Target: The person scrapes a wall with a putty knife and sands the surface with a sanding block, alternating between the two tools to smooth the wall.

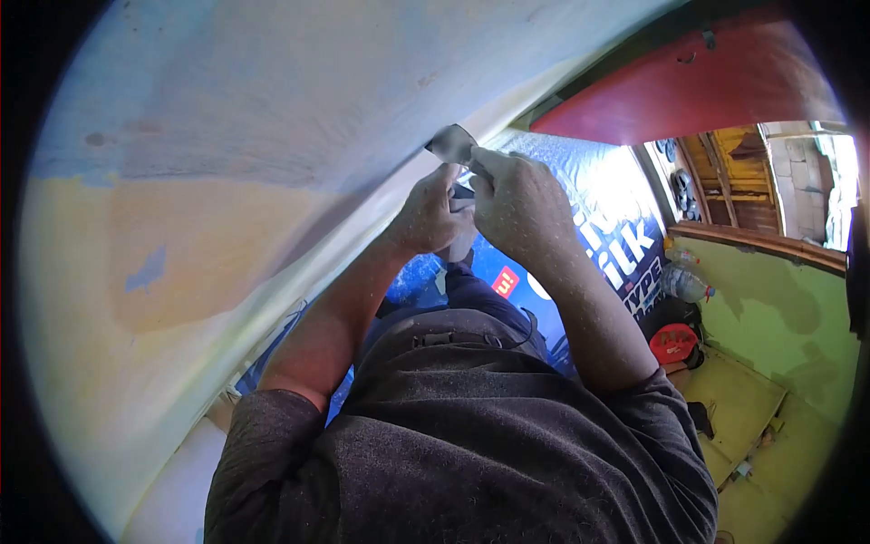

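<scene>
Both hands are raised together at the middle of the head view, dusted with pale specks. My right hand [528, 207] is closed round the handle of a putty knife, and its broad metal blade [451, 144] points up and left beside a large painted surface [227, 181]. Just below the blade, my left hand [428, 210] is closed on a second flat tool [461, 197], seen only in part between the hands. The large surface has blue, cream and tan patches and fills the left side.
A blue printed banner [594, 236] lies beyond the hands. At the upper right hangs a red panel [689, 86]. A window opening [739, 181], a plastic bottle [684, 282], a red round object [673, 344] and a green wall [770, 304] are on the right.
</scene>
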`<state>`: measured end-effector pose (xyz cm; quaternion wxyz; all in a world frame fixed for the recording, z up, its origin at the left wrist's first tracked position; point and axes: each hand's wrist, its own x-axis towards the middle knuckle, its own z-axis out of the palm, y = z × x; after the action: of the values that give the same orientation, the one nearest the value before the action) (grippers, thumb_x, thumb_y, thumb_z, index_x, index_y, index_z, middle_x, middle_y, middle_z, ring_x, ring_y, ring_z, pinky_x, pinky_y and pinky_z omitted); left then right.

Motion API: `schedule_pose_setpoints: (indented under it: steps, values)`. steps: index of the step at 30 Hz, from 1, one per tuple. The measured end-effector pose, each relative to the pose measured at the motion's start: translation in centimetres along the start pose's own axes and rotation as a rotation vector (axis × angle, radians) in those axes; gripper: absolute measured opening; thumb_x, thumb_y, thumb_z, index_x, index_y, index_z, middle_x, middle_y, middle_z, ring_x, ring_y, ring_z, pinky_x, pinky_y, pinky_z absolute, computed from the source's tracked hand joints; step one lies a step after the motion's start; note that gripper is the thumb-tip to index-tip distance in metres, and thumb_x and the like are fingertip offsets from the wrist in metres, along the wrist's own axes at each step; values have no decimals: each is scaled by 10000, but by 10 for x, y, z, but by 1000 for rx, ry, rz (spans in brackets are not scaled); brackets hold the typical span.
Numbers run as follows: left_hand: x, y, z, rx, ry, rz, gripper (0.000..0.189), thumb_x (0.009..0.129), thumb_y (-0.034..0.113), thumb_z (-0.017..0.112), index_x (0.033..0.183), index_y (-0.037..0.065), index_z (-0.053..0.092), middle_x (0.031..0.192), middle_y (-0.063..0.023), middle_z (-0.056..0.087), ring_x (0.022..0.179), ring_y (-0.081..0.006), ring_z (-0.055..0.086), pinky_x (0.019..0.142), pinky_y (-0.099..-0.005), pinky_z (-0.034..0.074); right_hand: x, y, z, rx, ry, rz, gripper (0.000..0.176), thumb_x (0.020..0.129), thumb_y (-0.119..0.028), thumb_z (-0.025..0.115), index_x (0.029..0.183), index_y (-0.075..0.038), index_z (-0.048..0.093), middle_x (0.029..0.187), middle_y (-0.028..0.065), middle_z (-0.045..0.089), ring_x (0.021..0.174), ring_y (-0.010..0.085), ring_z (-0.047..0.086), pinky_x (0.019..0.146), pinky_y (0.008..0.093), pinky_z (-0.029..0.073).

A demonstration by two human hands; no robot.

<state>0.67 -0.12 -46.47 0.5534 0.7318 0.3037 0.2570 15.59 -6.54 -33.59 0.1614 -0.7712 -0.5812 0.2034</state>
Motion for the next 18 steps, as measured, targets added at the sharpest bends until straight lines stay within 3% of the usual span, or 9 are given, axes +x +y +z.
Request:
schedule_pose_setpoints:
  steps: [1,4,5,8,12,17,18]
  values:
    - [7,-10,2,147,-14,62,580,898,97,876,1398,-17,604,1214,-253,750,1141,-319,773,951,-448,593,7,3,10,-8,-21,34,328,1013,-168,649,1303,-86,778,999,296,773,975,514,759,885,620,590]
    - [11,-28,9,144,-87,-90,559,897,106,871,1377,-14,609,1180,-257,755,1107,-338,782,931,-446,590,21,15,25,-114,-93,19,311,1017,-170,648,1281,-75,782,1003,293,775,976,512,760,881,625,586]
    - [12,-36,13,107,-22,12,540,903,111,867,1366,-18,620,1150,-259,762,1089,-355,790,913,-451,592,17,17,17,-26,-83,29,324,1007,-162,648,1293,-83,776,1021,310,768,1002,523,755,886,624,586]
    - [6,-14,8,-127,-21,-98,511,911,127,875,1335,-27,637,1169,-272,765,1096,-380,791,918,-465,598,-4,3,-7,48,-7,56,349,995,-156,646,1313,-94,775,1032,315,763,1017,530,749,899,622,584]
    - [25,-25,12,117,-28,-23,504,914,84,812,1371,-32,633,1221,-292,755,1090,-393,789,921,-480,602,19,17,12,-42,-64,39,360,998,-161,639,1325,-100,776,1019,301,758,1009,525,747,908,625,579]
    - [19,11,4,-11,-78,-206,563,906,186,881,1360,-31,628,1252,-279,758,1205,-451,743,990,-509,576,6,17,-8,42,-10,44,343,1005,-160,645,1313,-84,775,1056,299,763,1038,510,748,922,632,573]
    - [18,3,7,53,-65,-144,556,908,160,867,1369,-32,622,1264,-285,755,1214,-445,744,997,-507,577,2,16,-9,49,1,44,343,1006,-159,648,1315,-85,775,1065,299,766,1044,507,748,926,631,573]
